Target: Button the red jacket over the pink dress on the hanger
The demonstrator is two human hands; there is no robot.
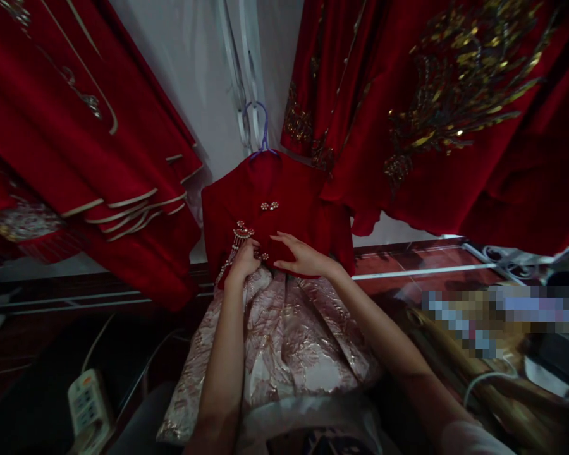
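Observation:
A short red jacket [303, 189] with a stand collar hangs on a purple hanger [265, 126] in front of me. Beaded flower fasteners [269, 206] run down its front, and a beaded tassel ornament [239, 237] sits on its left side. Below the jacket spreads a shiny pale pink patterned skirt [308, 341]. My left hand [244, 260] is closed on the jacket's lower front edge, beside the tassel and a lower fastener; its fingertips are partly hidden. My right hand [306, 256] rests on the jacket front near the hem, fingers stretched out and apart.
Red garments with pale piping [123, 158] hang at left, and a red garment with gold sequin embroidery [469, 82] at right. A white power strip [90, 404] lies low at left. A wooden piece of furniture [450, 354] stands at right. White metal rails [237, 63] run behind.

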